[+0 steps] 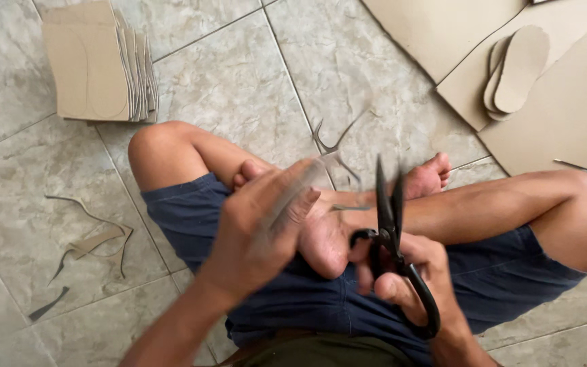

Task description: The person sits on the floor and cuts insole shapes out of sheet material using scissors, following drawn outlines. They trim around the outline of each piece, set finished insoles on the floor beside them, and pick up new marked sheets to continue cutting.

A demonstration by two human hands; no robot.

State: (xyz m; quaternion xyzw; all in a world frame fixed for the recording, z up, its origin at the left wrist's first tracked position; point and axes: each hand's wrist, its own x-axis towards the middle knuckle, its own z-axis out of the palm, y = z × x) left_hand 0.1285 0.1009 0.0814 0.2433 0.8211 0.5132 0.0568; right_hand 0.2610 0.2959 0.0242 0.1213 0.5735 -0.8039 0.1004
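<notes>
The person sits cross-legged on a tiled floor [239, 81], seen from above. The right hand [409, 278] is closed through the loop handles of a pair of black scissors [390, 231], whose blades point up and away from the body, slightly parted. The left hand [259, 231] is raised just left of the scissors, its grip curled around a thin, blurred piece of board [307, 183]; the piece sticks out past the fingers toward the blades, and whether it touches them cannot be told. A curled offcut [338, 146] lies on the floor just beyond the hands. To the upper left stands a stack of cut board pieces [100, 61], and to the upper right lie sole-shaped cutouts [518, 68] on large board sheets [565, 109]. Thin trimmings [93, 241] lie scattered on the floor at the left.
</notes>
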